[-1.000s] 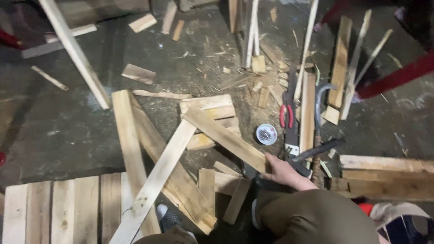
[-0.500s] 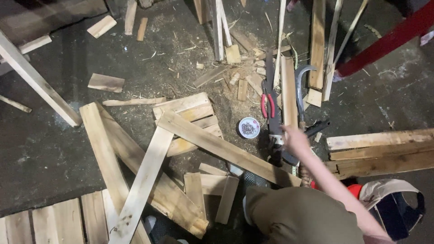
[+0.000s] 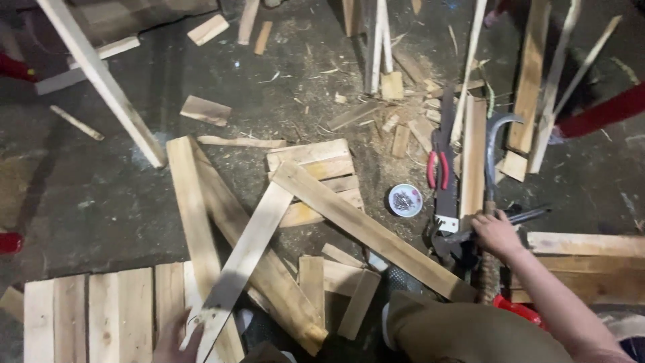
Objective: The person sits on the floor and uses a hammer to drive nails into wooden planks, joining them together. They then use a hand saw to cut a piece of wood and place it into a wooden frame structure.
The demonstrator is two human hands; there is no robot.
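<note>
My right hand (image 3: 496,232) reaches out to the right and closes on the dark metal handle of a hammer (image 3: 510,220) lying among tools on the dusty floor. Beside it lie a handsaw (image 3: 446,188), red-handled pliers (image 3: 437,168) and a curved sickle (image 3: 494,144). A small round tin of nails (image 3: 405,199) sits just left of the saw. My left hand (image 3: 176,339) is at the bottom edge, fingers resting on the near end of a long pale wooden slat (image 3: 245,255) that leans across a heap of planks (image 3: 316,202).
Short offcuts, chips and long battens (image 3: 101,77) litter the concrete floor. A row of planks (image 3: 87,316) lies flat at the bottom left. More boards (image 3: 591,245) are stacked at the right, with a red object (image 3: 601,114) beyond them. My knee (image 3: 463,333) fills the bottom middle.
My right hand has moved from the plank pile out to the right and onto the hammer handle. The view has swung about, and my left hand has come into sight on the slat.
</note>
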